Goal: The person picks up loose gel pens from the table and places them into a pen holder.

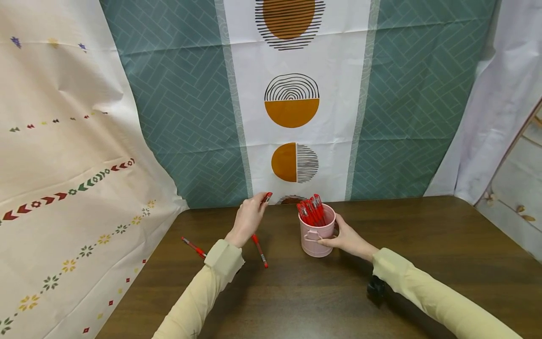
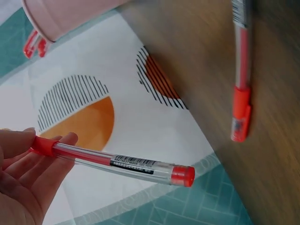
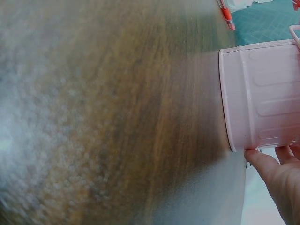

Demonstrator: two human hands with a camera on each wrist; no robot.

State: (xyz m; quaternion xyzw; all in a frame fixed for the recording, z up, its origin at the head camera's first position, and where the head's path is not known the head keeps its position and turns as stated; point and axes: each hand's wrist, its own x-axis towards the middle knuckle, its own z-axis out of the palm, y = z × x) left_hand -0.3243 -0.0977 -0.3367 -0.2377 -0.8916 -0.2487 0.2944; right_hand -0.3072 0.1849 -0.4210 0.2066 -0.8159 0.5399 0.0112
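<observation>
My left hand (image 1: pixel 247 219) pinches a red pen (image 2: pixel 124 161) near its capped end, held up above the table left of the pink bucket (image 1: pixel 317 240). In the left wrist view the pen's clear barrel and red end plug point away from the fingers. My right hand (image 1: pixel 349 239) holds the side of the bucket, with the thumb near its front handle. Several red pens (image 1: pixel 312 212) stand inside the bucket, leaning toward its left rim. One loose red pen (image 1: pixel 260 252) lies on the table below the left hand. Another pen (image 1: pixel 194 246) lies farther left, partly hidden by the sleeve.
The brown wooden table (image 1: pixel 313 301) ends at a patterned curtain (image 1: pixel 190 117) at the back. A cream cloth (image 1: pixel 76 188) with small motifs hangs at the left. Something black (image 1: pixel 376 288) shows beneath the right sleeve.
</observation>
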